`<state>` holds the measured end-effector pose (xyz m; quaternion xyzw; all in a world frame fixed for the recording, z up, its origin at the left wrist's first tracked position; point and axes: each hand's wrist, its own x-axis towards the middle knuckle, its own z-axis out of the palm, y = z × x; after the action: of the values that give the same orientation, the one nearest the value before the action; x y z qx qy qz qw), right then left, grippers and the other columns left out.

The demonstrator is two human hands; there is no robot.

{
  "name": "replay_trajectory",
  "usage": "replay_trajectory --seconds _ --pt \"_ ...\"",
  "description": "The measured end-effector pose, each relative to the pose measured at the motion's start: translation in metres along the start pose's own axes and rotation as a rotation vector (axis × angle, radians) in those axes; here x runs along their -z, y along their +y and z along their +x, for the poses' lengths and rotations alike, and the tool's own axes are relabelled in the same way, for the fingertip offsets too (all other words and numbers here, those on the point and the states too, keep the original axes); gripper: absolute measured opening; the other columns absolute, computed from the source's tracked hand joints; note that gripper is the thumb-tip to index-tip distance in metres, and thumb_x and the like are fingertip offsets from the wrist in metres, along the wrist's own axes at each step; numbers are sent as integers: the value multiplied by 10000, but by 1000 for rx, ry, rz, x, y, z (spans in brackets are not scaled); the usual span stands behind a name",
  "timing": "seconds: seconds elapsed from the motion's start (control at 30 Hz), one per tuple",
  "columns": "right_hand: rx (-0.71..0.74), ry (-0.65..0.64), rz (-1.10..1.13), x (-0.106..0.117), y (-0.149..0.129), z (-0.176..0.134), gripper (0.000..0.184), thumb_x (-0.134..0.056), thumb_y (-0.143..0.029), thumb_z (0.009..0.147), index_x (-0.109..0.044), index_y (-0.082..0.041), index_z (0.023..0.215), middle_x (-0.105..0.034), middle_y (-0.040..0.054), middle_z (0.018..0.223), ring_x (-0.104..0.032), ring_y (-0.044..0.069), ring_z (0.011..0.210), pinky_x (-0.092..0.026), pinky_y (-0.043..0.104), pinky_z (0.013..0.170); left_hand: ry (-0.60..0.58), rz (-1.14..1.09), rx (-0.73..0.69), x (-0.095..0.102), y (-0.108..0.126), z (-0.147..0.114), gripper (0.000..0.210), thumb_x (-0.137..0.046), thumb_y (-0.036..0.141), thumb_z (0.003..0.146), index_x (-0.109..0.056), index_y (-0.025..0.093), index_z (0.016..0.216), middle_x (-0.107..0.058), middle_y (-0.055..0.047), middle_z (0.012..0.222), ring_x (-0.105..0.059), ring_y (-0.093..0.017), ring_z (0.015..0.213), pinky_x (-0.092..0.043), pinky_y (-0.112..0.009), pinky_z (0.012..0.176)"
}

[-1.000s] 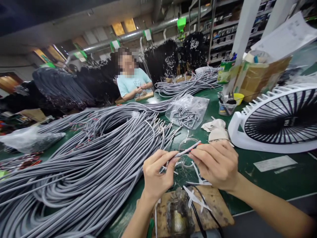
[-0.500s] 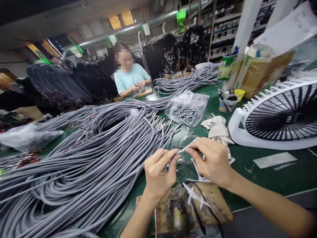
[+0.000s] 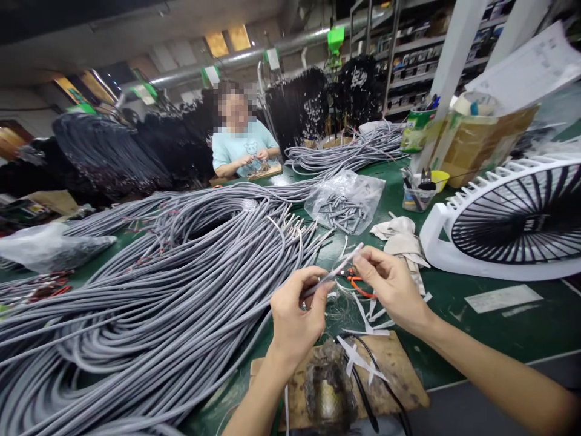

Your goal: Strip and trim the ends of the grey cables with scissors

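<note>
My left hand (image 3: 299,315) is closed around a grey cable (image 3: 316,287), pinching it between thumb and fingers. The cable's thin white end (image 3: 347,259) sticks out up and to the right. My right hand (image 3: 393,284) has its thumb and fingertips together at that white end, near its tip. Below and behind the hands, orange-handled pliers (image 3: 363,289) lie on the green table among white scraps and fine strands. A large bundle of grey cables (image 3: 181,290) spreads to the left, with several pale stripped ends (image 3: 297,227) close to my left hand.
A wooden board (image 3: 399,369) bears a dark, crusted metal piece (image 3: 331,387) and black cords with white tape. A white fan (image 3: 436,242), cloth gloves (image 3: 402,239), a plastic bag of short grey pieces (image 3: 345,203) and a tool cup (image 3: 416,197) stand beyond. Across the table sits a co-worker (image 3: 245,148).
My right hand's fingers have shifted up along the white end toward its tip, uncovering more of it. The orange-handled pliers show more fully between the hands.
</note>
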<state>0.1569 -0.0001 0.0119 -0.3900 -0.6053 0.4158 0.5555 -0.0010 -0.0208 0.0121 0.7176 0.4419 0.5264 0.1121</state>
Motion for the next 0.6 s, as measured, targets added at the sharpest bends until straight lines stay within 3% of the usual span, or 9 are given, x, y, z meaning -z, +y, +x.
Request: replay_trajectory --seconds 0.13,0.27,0.37,0.5,0.6 --pt "22 10 0 2 0 0 281 -506 -397 833 -501 -164 676 -440 -20 620 -406 88 575 -329 207 510 -142 49 -86 1 -1 2 195 -499 86 813 -608 182 942 -575 -12 745 -510 -87 609 -393 -181 544" --pt "-71 48 129 3 -1 4 310 -548 -433 798 -485 -171 646 -377 -40 579 -334 71 509 -278 200 448 -330 141 -92 3 -1 3 361 -374 2 811 -567 198 1043 -506 -23 772 -477 -115 640 -375 -225 593" --pt "-173 171 370 14 -5 14 340 -609 -452 743 -447 -180 620 -308 -61 557 -227 54 453 -193 184 383 -381 162 -69 2 -2 4 348 -344 -45 756 -571 186 883 -479 -25 773 -453 -125 647 -346 -241 598" --pt "-155 366 578 27 -10 24 336 -657 -434 696 -426 -194 647 -251 -82 552 -153 49 428 -126 169 346 -345 -142 10 0 -6 4 254 -336 -25 769 -461 172 667 -439 -1 676 -423 -111 622 -324 -226 582" --pt "-162 268 519 17 -6 17 297 -649 -414 700 -443 -202 677 -249 -94 537 -147 39 399 -139 167 339 -320 -532 203 0 -8 4 227 -346 114 865 -370 180 649 -357 34 590 -323 -74 501 -265 -187 473"
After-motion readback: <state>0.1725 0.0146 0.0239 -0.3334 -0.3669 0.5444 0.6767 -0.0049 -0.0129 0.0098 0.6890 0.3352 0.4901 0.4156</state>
